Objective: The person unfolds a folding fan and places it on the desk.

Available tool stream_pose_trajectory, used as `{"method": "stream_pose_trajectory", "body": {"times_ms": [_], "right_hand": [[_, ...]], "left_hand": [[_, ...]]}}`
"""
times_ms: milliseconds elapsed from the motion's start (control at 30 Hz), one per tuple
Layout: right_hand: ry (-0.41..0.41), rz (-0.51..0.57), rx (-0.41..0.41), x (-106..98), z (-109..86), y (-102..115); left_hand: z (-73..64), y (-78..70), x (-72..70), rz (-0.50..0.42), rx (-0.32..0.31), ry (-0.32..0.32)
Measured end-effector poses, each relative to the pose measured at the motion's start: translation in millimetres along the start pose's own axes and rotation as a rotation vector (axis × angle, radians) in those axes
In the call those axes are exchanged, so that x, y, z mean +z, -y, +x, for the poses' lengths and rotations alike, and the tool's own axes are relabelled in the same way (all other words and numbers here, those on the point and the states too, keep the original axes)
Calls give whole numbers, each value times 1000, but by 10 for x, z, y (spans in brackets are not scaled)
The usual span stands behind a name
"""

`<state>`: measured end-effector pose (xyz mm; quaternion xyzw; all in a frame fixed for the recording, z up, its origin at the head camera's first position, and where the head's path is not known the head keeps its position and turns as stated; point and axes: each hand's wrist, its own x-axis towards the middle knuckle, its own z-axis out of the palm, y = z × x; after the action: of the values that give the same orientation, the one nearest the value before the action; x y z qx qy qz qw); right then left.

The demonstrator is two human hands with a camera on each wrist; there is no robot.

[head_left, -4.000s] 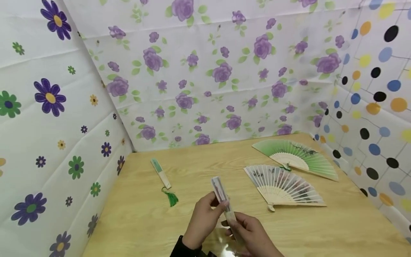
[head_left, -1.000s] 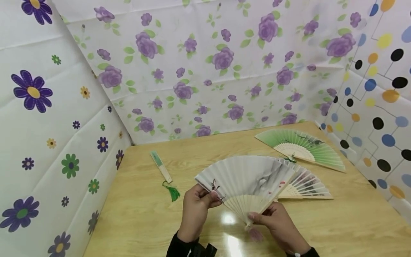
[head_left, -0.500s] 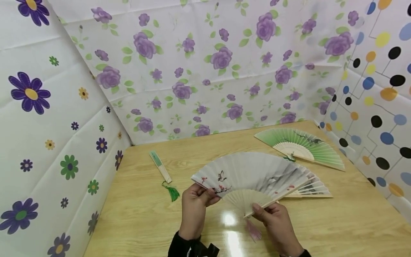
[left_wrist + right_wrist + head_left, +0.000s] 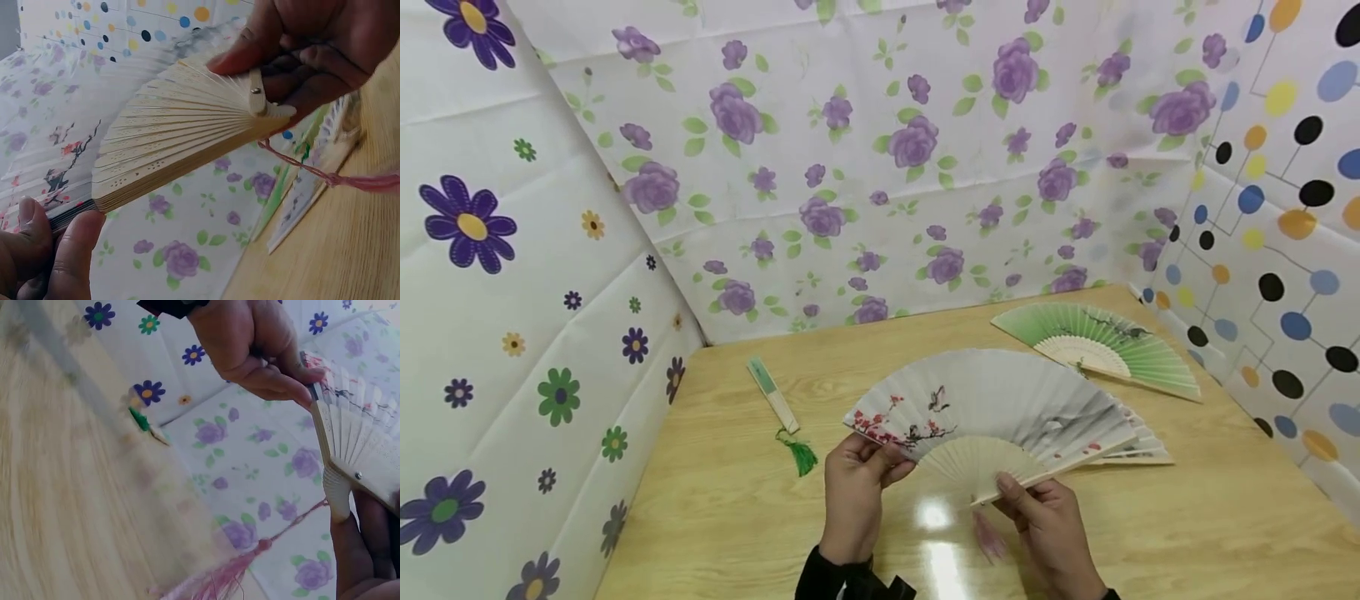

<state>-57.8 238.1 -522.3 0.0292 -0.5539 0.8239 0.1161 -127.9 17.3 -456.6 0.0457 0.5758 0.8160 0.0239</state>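
Spread wide between both hands is a folding fan (image 4: pixel 992 400), its pale leaf painted with red blossoms, birds and grey shading. My left hand (image 4: pixel 859 492) pinches the fan's left edge between thumb and fingers. Near the pivot, my right hand (image 4: pixel 1048 521) grips the right guard stick, thumb on the front. From the riveted end hangs a pink tassel (image 4: pixel 988 537), also seen in the right wrist view. In the left wrist view the bamboo ribs (image 4: pixel 169 131) fan out between the two hands.
An open green fan (image 4: pixel 1105 346) lies at the back right of the wooden table (image 4: pixel 715 517). Another open fan (image 4: pixel 1150 446) is partly covered by the held one. At left lies a folded fan (image 4: pixel 773 396) with a green tassel (image 4: pixel 801 454). Patterned cloth walls surround the table.
Four seconds ago the fan was folded in both hands; it has since been spread out. Over the last second it opened wider, showing more blossoms, and its right edge swung lower.
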Motion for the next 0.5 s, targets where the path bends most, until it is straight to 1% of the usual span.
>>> {"method": "stream_pose_trajectory", "body": {"times_ms": [67,167,267,300,400,500], "right_hand": [[13,-2,11,-14,-2,-8],[84,-24,43,-63,24,23],[125,-40,55,-78,61,78],[122,-37,52,-69,68,91],[39,6,44,15,54,80],[-77,78,50,129,0,19]], "left_hand": [[-18,10,-6,-3,-5,-20],[-32,0,-17,1,-2,-35],[-14,-27,-21,-3,17,-22],[-5,-32,-24,-9,19,-14],[6,-40,-30,-47,23,-2],[-2,-24,-53,-97,6,-10]]}}
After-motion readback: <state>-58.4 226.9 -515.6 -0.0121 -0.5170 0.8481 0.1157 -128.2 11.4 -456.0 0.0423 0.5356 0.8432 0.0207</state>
